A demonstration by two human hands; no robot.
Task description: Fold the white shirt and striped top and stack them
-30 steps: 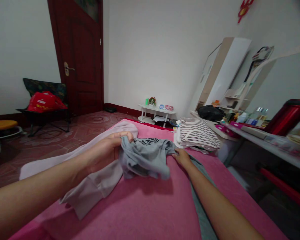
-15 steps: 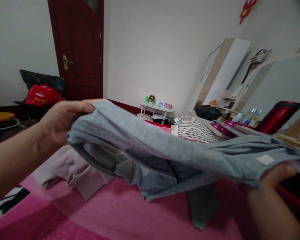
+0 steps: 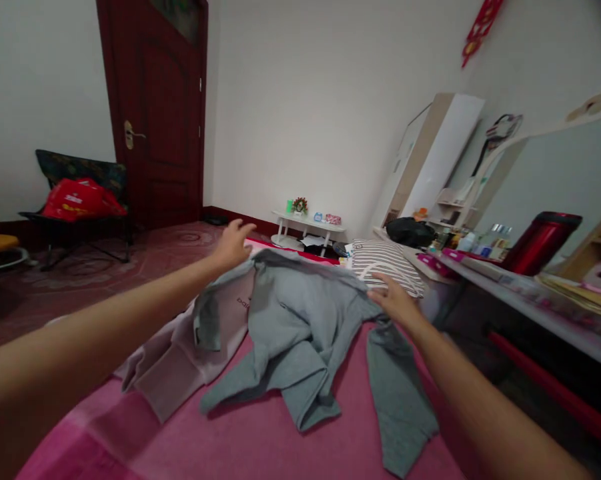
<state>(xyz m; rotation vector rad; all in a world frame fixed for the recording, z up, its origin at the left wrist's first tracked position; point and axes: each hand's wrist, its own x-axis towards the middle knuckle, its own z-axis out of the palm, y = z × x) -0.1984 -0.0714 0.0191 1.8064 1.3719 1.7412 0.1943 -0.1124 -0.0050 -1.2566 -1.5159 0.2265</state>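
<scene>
A grey long-sleeved sweatshirt (image 3: 305, 300) lies loosely spread, its sleeves toward me and some folds across its middle. My left hand (image 3: 233, 247) is over its far left edge, fingers apart and holding nothing. At the far right edge is my right hand (image 3: 397, 301), its fingers spread and their tips at the cloth. Partly under the sweatshirt's left side lies a pale pink garment (image 3: 180, 373) with dark lettering. Both garments rest on a pink bed cover (image 3: 230, 447).
A striped pillow (image 3: 385, 263) lies at the far right of the bed. Along the right stands a dressing table (image 3: 505, 287) with a red flask (image 3: 543, 243) and bottles. A white side table (image 3: 307, 220) is at the far wall. A folding chair (image 3: 80, 163) holds a red bag (image 3: 80, 199).
The grey sweatshirt, held up folded between both hands before, has come down onto the bed and spread out. Both hands have moved forward and let go of it.
</scene>
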